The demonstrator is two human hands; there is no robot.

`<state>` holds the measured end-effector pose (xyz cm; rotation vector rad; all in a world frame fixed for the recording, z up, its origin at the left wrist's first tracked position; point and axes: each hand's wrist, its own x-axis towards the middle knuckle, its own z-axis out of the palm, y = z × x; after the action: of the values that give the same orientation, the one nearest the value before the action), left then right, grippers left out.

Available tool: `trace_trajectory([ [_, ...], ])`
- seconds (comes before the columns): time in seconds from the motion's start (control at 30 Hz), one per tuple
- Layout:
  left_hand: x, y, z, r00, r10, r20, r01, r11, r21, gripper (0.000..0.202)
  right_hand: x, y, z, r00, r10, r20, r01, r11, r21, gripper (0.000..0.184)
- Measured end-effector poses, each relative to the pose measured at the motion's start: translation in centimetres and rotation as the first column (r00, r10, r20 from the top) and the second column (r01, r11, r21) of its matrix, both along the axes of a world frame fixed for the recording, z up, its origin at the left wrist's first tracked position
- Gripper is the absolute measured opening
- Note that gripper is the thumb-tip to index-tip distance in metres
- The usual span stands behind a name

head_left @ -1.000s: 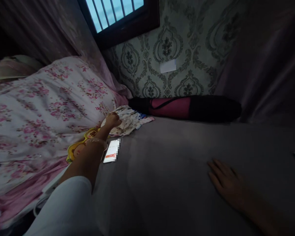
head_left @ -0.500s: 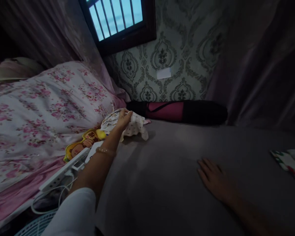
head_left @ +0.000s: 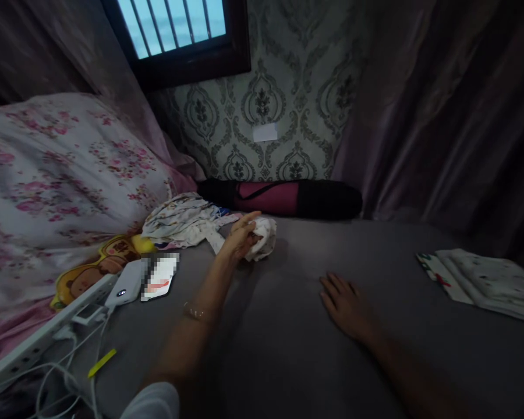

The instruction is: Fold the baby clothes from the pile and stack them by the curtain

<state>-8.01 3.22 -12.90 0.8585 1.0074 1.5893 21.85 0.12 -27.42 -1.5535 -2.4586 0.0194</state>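
One crumpled white printed cloth (head_left: 267, 237) — light, limp, I'd judge; best held by an edge. Left hand (head_left: 240, 237): grasping it. Right hand (head_left: 346, 305): empty, resting on grey fabric sheet (head_left: 288, 326).

Pretty dim tbh. Bluish light comes through the dark-framed barred window (head_left: 173, 26), the mauve fabric curtains (head_left: 449, 116) on the right go near-black, there's soft shadow under the crumpled white patterned cloth (head_left: 266, 237), and the bare left forearm (head_left: 181, 349) looks smeared.
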Motion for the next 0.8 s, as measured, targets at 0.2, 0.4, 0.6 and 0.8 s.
trace_trajectory([
  [0.2,5.2,-1.6,0.0,0.959,-0.263,0.105,0.261,0.965,0.032,0.034,0.2,-0.4,0.6,0.997,0.02,-0.071,-0.023,0.999,-0.039,0.055],
  [0.4,8.5,-2.8,0.2,0.854,-0.493,0.166,0.479,0.87,0.119,0.053,0.8,-0.2,0.2,0.963,0.055,-0.263,-0.074,0.995,-0.066,0.046],
  [0.6,11.3,-3.8,1.2,0.797,-0.573,0.193,0.552,0.82,0.154,0.053,-1.4,-1.6,2.7,0.711,-0.025,-0.703,-0.265,0.916,-0.3,0.059],
  [0.8,13.6,-4.7,2.3,0.76,-0.619,0.199,0.574,0.782,0.241,0.052,-6.2,-2.5,4.9,0.352,-0.175,-0.92,-0.369,0.877,-0.308,0.051],
])
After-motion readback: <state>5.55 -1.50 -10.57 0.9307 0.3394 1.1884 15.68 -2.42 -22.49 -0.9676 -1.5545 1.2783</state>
